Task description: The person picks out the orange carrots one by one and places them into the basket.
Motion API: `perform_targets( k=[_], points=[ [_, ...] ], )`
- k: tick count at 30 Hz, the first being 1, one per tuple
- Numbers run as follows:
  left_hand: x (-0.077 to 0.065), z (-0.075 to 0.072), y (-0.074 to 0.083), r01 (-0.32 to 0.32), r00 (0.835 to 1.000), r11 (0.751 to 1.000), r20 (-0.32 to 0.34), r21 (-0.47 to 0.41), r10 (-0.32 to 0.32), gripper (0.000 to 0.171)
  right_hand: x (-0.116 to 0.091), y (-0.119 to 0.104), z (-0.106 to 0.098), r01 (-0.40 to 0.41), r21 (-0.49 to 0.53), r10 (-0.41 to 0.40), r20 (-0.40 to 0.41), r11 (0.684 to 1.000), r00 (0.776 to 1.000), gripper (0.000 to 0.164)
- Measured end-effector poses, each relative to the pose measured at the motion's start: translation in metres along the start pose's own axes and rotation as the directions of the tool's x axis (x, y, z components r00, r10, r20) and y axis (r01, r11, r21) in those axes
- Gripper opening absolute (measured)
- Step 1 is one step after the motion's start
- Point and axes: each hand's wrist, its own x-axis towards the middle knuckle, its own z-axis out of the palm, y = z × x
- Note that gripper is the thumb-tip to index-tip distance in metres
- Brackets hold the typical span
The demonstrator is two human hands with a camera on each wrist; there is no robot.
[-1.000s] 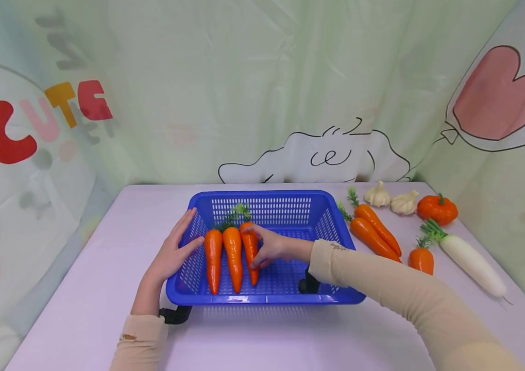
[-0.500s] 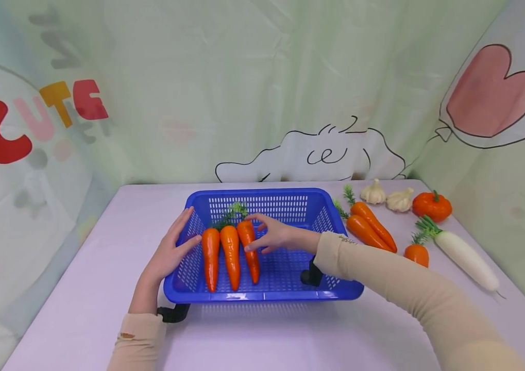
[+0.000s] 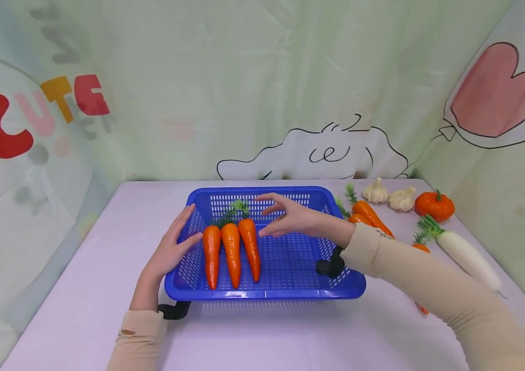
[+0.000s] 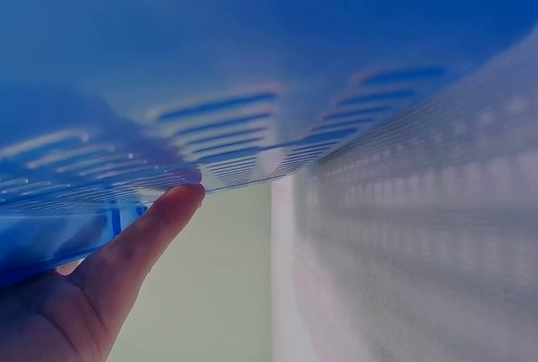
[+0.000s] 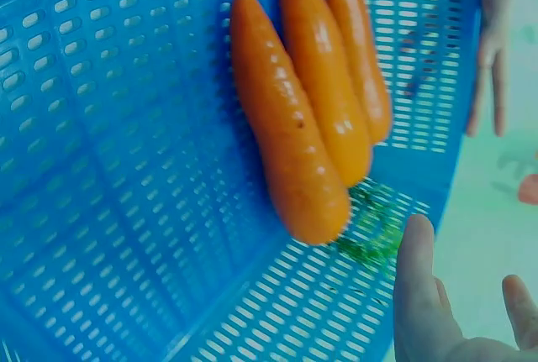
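A blue plastic basket (image 3: 267, 294) with slotted walls holds three carrots lying side by side: a left carrot (image 3: 212, 257), a middle carrot (image 3: 231, 255) and a right carrot (image 3: 250, 250). Their green tops (image 5: 374, 232) point to the far wall. At the left rim, my left hand (image 3: 171, 247) holds the basket, thumb over the rim. In the left wrist view a finger (image 4: 139, 253) meets the slotted outer wall. My right hand (image 3: 294, 215) hovers over the basket, right of the carrots, its fingers spread and nothing between them.
On the table's right side lie more carrots (image 3: 369, 212), partly behind the right sleeve, two garlic bulbs (image 3: 375, 191), a small orange pumpkin (image 3: 435, 206) and a white radish (image 3: 468, 259). A printed curtain (image 3: 165, 103) hangs behind the table.
My right hand has let go of the right carrot and moved up and to the right. The carrot now lies slanted beside the middle one. My left hand keeps its place on the rim.
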Motion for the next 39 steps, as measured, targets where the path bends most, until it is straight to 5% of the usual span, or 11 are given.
perform_targets(
  k=[8,13,21,39],
  points=[
    [-0.002,0.000,0.008,-0.002,1.000,1.000,0.004,0.000,0.002,0.068,-0.023,-0.007,-0.017,0.075,-0.131,-0.077,-0.011,0.989,0.997,0.078],
    [-0.011,-0.003,0.034,0.020,1.000,1.000,0.013,-0.005,-0.020,0.066,-0.038,-0.009,-0.029,0.097,-0.182,-0.102,-0.017,0.978,0.995,0.079],
    [-0.003,0.001,0.001,0.013,1.000,1.000,0.004,0.013,-0.013,0.068,-0.059,-0.006,-0.049,0.109,-0.219,-0.119,-0.033,0.970,0.992,0.079],
    [-0.002,0.001,0.005,-0.007,1.000,1.000,-0.004,0.002,0.007,0.067,-0.105,0.018,-0.088,0.138,-0.290,-0.196,-0.180,0.947,0.964,0.075]
  ],
)
